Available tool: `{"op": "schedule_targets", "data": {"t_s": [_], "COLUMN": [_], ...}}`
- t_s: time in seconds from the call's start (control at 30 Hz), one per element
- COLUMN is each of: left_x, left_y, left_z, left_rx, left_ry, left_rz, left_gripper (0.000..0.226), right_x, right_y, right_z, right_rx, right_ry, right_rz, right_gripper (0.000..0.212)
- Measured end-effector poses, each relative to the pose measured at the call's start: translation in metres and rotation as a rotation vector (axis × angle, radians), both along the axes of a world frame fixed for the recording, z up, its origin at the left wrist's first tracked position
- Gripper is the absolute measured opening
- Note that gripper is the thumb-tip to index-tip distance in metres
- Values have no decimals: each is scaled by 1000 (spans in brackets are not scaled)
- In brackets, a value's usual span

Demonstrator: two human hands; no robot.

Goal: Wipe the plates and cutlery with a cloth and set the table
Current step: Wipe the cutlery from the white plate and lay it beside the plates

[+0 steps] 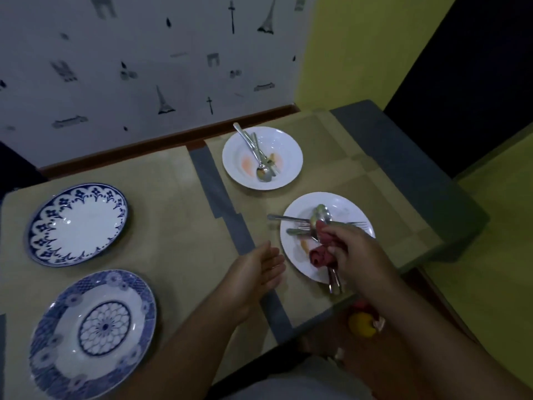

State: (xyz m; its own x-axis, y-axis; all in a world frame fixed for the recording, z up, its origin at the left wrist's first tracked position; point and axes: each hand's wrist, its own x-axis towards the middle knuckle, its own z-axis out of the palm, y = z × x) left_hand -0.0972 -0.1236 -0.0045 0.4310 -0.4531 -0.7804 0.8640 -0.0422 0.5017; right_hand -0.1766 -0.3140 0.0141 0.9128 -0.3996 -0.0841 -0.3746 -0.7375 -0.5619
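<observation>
My right hand (356, 252) grips a red cloth (321, 251) over a white plate (300, 255) at the table's right. Cutlery (294, 219) lies across that plate, and handles stick out under my right hand at the plate's near rim. My left hand (264, 269) hovers open, palm up, just left of the plate. A white bowl plate (285, 145) farther back holds a spoon and fork (261, 157) with orange smears. Two blue-patterned plates sit at the left: one far (78, 223), one near (92, 330).
The table (173, 212) has a tan cover with grey tape strips (219, 203). A patterned wall runs behind it. A grey seat (403, 168) stands beyond the right edge. A yellow and red object (362, 323) lies on the floor below the table's near right edge.
</observation>
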Motion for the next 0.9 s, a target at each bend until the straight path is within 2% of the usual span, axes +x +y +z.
{"op": "schedule_targets", "data": {"t_s": [0.1,0.27,0.37,0.43,0.53,0.7,0.9], "left_x": [-12,-23,-25,-26,-26,-25,-19], "left_y": [-37,-89,-112,-122,-131,-142,-146], "left_z": [-1,-9,-15,-20,-25,-35,-45], "left_rx": [76,372,475,535,618,756,802], "left_ry": [-67,-411,-516,-552,-588,-658,-639], "left_rz": [-60,-215,-241,-226,-253,-340,-340], "left_gripper": [29,11,7,4,18,26,14], "right_x": [-11,-16,-13,-9,-6,-2,4], "right_y": [-46,-93,-109,-117,-125,-131,-135], "right_z": [-6,-15,-21,-24,-25,-31,-38], "right_rx": [-12,20,43,66,99,126,155], "right_ry": [-8,14,17,28,57,12,-13], "right_rz": [10,34,78,99,129,220,269], "right_gripper": [44,41,40,40,40,40,41]}}
